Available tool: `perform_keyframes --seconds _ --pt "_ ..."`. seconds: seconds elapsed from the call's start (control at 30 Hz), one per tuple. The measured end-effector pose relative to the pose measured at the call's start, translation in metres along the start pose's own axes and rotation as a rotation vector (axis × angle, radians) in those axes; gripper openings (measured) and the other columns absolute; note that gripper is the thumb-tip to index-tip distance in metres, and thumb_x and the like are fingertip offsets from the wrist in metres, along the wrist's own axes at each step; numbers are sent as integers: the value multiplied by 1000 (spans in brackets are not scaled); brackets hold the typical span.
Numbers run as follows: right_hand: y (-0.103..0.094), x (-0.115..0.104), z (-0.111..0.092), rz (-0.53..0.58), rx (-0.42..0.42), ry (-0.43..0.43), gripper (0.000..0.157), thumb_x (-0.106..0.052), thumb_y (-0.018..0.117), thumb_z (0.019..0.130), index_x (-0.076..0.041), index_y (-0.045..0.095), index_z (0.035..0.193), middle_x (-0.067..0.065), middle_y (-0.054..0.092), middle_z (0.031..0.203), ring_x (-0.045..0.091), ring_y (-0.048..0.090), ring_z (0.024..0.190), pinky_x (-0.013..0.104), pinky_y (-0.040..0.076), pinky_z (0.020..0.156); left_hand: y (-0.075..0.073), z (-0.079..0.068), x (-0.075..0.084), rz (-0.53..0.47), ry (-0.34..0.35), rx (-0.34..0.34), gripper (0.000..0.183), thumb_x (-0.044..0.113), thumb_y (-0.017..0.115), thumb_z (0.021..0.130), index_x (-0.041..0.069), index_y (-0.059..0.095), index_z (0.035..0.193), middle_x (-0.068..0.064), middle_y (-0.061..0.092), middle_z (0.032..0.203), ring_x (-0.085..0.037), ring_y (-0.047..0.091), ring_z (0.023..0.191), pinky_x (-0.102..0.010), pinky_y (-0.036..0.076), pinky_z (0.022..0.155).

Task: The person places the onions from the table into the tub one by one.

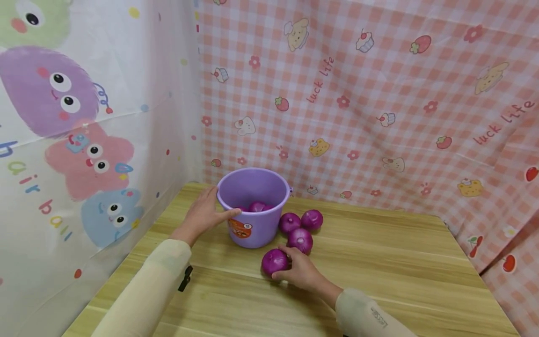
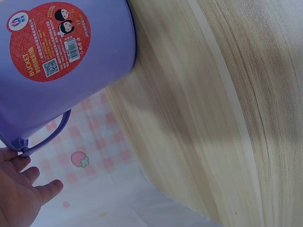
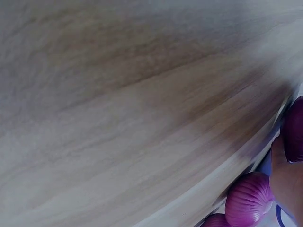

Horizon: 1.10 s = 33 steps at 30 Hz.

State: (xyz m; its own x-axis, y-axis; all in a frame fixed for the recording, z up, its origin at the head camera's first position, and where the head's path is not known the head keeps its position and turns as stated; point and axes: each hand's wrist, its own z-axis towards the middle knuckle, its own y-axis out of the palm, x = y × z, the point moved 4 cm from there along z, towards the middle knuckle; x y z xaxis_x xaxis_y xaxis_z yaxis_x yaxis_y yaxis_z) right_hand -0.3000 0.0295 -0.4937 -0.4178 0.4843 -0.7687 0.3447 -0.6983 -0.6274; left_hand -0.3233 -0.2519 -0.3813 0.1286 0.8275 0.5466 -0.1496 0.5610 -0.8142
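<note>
A purple bucket [image 1: 263, 229] stands upright on the table with several red onions [image 1: 257, 206] inside. My left hand [image 1: 204, 213] rests against its left rim, thumb along the front and fingers spread. In the left wrist view, its fingertips touch the rim beside the bucket's handle [image 2: 49, 141]. In front of the bucket, my right hand [image 1: 302, 270] grips a red onion [image 1: 273, 263] from its right side, between thumb and fingers. Just behind that hand is another red onion [image 1: 300, 239]. Two more red onions, one [image 1: 289, 223] by the bucket and one [image 1: 313, 219] farther right, lie behind it.
The wooden table [image 1: 379, 267] extends right and forward from the onions. A pink checked cloth [image 1: 358, 93] hangs behind it, and a white cartoon-printed cloth [image 1: 160, 93] hangs along the left. A small black strap end [image 1: 185, 278] sticks out beside the left sleeve.
</note>
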Motion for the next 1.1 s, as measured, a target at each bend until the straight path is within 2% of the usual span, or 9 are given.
perform_keyframes --seconds 0.33,0.6,0.83,1.1 --pt "-5 -7 -1 24 23 38 79 -22 85 79 4 46 143 25 53 137 37 58 119 51 49 100 0 0 1 8 -4 1 119 80 61 76 4 19 158 -21 26 159 -40 20 146 -61 21 116" --pt "-10 -15 -1 51 34 20 78 -23 85 79 3 48 143 25 53 136 35 61 114 48 52 96 1 0 0 5 -3 0 119 80 61 76 5 19 158 -21 26 159 -40 21 146 -63 21 115" --pt "-16 -19 1 93 43 40 79 -23 85 80 2 47 144 24 53 138 35 59 117 48 51 98 1 1 -1 8 6 5 119 81 60 76 5 20 158 -21 28 158 -40 22 146 -63 22 115" --pt "-30 -28 3 90 94 -2 76 -20 86 78 3 51 141 23 55 137 37 56 122 52 46 102 0 0 0 14 8 7 119 81 61 76 4 20 157 -21 27 158 -40 22 146 -63 22 115"
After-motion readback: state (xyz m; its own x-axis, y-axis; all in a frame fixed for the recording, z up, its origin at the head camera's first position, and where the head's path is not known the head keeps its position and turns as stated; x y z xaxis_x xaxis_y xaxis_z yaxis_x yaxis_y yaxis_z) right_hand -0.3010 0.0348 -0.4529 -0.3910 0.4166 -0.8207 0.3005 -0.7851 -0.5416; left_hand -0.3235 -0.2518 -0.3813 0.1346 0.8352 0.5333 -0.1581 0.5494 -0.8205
